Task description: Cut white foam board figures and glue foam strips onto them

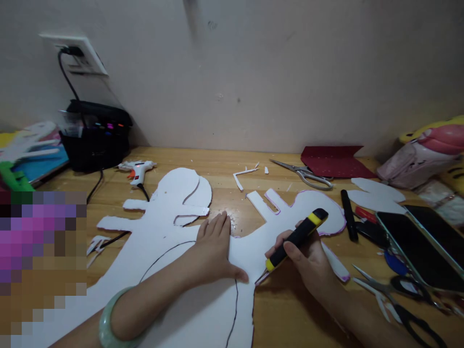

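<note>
A large white foam board, cut into a figure-like outline with a curved black line drawn on it, lies across the wooden table. My left hand rests flat on the board with its fingers stretched out. My right hand grips a black and yellow utility knife. The knife's blade touches the board's edge near my left thumb. Purple marker lines run along parts of the board's outline at the right. Part of the board is hidden under my left forearm, which wears a pale green bangle.
A white glue gun and a black bag stand at the back left. Metal scissors and a dark red folder lie at the back. Black-handled scissors, phones and a black marker are at the right.
</note>
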### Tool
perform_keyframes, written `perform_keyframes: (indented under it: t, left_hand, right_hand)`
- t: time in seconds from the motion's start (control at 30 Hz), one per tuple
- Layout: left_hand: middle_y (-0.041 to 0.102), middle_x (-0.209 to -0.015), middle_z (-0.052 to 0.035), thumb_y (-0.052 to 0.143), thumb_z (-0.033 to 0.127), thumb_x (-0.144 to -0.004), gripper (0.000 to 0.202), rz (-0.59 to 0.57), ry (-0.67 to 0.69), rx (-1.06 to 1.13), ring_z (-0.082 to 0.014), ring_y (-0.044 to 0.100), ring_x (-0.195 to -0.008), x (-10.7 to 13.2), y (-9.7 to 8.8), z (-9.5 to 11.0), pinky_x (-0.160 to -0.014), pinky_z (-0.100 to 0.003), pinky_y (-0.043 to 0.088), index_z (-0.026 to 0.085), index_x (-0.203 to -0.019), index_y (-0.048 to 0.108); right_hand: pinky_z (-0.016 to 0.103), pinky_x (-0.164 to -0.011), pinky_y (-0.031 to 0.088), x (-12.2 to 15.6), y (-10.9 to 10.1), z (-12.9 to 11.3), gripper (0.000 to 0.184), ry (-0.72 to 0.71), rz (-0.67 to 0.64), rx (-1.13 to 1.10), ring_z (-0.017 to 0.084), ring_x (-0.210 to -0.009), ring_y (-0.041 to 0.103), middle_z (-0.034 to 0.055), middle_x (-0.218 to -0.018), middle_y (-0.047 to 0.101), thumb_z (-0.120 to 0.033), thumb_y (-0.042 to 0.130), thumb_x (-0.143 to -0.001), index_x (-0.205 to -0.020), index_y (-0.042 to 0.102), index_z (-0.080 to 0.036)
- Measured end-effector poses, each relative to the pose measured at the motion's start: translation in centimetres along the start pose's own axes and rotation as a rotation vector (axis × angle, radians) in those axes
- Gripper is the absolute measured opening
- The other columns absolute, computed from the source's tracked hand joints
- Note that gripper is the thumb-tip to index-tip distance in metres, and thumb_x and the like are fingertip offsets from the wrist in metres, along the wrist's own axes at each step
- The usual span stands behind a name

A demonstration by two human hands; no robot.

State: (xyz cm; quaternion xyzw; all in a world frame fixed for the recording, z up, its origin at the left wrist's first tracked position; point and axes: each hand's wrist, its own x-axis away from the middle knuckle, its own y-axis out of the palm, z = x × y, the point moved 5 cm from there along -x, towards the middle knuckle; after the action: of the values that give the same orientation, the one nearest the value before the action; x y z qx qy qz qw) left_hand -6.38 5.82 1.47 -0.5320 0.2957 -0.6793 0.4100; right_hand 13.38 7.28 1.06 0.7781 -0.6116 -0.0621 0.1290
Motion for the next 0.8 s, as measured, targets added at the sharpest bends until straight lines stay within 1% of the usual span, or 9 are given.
perform_keyframes:
  t: [0.07, 0.17, 0.27, 0.37, 0.47, 0.6, 0.7, 0.8]
  left_hand:
    - [0.0, -0.162, -0.025, 0.074, 0.078, -0.055, 0.143, -0.008, -0.009, -0.009, -0.0389, -0.003, -0.15, 0.0, 0.02, 0.02, -0.121, -0.053, 0.004, -0.001, -0.156, 0.012]
    - [0.002, -0.162, -0.025, 0.074, 0.077, -0.054, 0.141, 0.006, -0.006, 0.0, -0.0408, -0.001, -0.149, 0.04, 0.0, 0.08, -0.12, -0.055, 0.005, 0.001, -0.157, 0.013]
    - [0.002, -0.162, -0.0251, 0.075, 0.076, -0.055, 0.14, 0.015, 0.003, 0.011, -0.04, -0.001, -0.149, 0.1, -0.06, 0.12, -0.12, -0.055, 0.005, 0.001, -0.157, 0.014]
    - [0.001, -0.161, -0.0254, 0.075, 0.075, -0.056, 0.14, 0.0, 0.004, 0.009, -0.0381, -0.002, -0.15, 0.15, -0.16, 0.18, -0.12, -0.054, 0.004, 0.0, -0.156, 0.013]
    - [-0.001, -0.161, -0.0249, 0.075, 0.075, -0.058, 0.139, -0.016, -0.004, 0.003, -0.0373, -0.004, -0.15, 0.19, -0.28, 0.24, -0.12, -0.052, 0.003, -0.001, -0.156, 0.011]
    - [0.001, -0.161, -0.0251, 0.076, 0.074, -0.056, 0.14, -0.003, -0.009, 0.006, -0.0394, -0.002, -0.149, 0.23, -0.34, 0.27, -0.121, -0.053, 0.004, 0.0, -0.156, 0.013]
    - [0.002, -0.162, -0.0254, 0.077, 0.073, -0.056, 0.139, 0.004, -0.003, 0.018, -0.0399, -0.002, -0.149, 0.23, -0.27, 0.25, -0.12, -0.055, 0.005, 0.0, -0.156, 0.013]
    - [0.002, -0.162, -0.0251, 0.076, 0.073, -0.057, 0.139, 0.0, -0.012, 0.009, -0.0402, -0.002, -0.149, 0.21, -0.14, 0.14, -0.121, -0.054, 0.005, -0.001, -0.156, 0.013]
  right_hand:
    - [0.032, -0.065, 0.061, -0.11, -0.14, 0.16, 0.045, -0.011, -0.01, -0.003, 0.018, -0.071, 0.073, -0.0037, -0.081, 0.067, -0.049, 0.075, -0.083, -0.102, 0.04, -0.029]
    - [0.032, -0.062, 0.06, -0.26, -0.26, 0.29, 0.043, -0.019, -0.031, 0.002, 0.019, -0.069, 0.073, -0.0026, -0.08, 0.068, -0.048, 0.074, -0.084, -0.102, 0.041, -0.028]
    - [0.032, -0.063, 0.06, -0.2, -0.27, 0.11, 0.041, -0.009, -0.012, -0.001, 0.019, -0.071, 0.073, -0.0035, -0.081, 0.067, -0.047, 0.074, -0.085, -0.102, 0.041, -0.029]
    - [0.034, -0.066, 0.06, 0.0, -0.02, -0.2, 0.043, 0.009, 0.003, -0.016, 0.019, -0.072, 0.073, -0.0043, -0.081, 0.066, -0.048, 0.074, -0.084, -0.102, 0.041, -0.029]
    - [0.034, -0.063, 0.059, 0.09, 0.21, -0.36, 0.046, 0.005, 0.004, -0.026, 0.02, -0.07, 0.073, -0.0042, -0.081, 0.066, -0.049, 0.076, -0.082, -0.103, 0.04, -0.029]
    - [0.033, -0.064, 0.059, 0.03, 0.06, -0.15, 0.046, 0.006, 0.005, -0.02, 0.019, -0.07, 0.073, -0.0044, -0.08, 0.067, -0.048, 0.076, -0.083, -0.104, 0.039, -0.03]
    - [0.035, -0.067, 0.059, 0.03, -0.08, -0.16, 0.041, -0.021, -0.046, 0.001, 0.019, -0.071, 0.072, -0.0045, -0.081, 0.068, -0.045, 0.074, -0.085, -0.102, 0.04, -0.031]
    - [0.038, -0.076, 0.057, 0.11, 0.06, -0.21, 0.032, -0.041, -0.156, 0.053, 0.02, -0.079, 0.072, -0.0036, -0.084, 0.069, -0.041, 0.07, -0.089, -0.101, 0.042, -0.031]
